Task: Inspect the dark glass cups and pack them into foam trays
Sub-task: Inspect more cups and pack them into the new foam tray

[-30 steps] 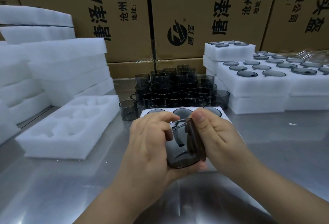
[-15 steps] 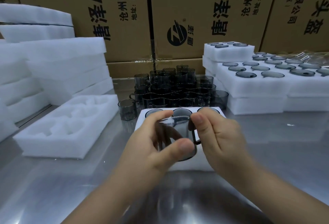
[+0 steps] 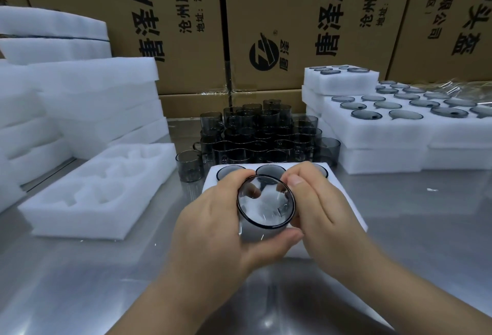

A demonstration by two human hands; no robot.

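Dark smoky glass cup (image 3: pixel 265 202) is gripped at frame centre by left hand (image 3: pixel 213 222) and right hand (image 3: pixel 322 214), mouth turned to the camera, no flaw visible. Far pockets of the white foam tray (image 3: pixel 346 209) beneath are filled; many loose dark cups (image 3: pixel 261 132) behind await packing; filled trays (image 3: pixel 372 132) are stacked right.

Dark glass cup (image 3: pixel 265 202) tilted, mouth toward camera

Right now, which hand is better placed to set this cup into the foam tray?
Probably the left hand: it wraps the dark glass cup; the right hand only pinches its rim.
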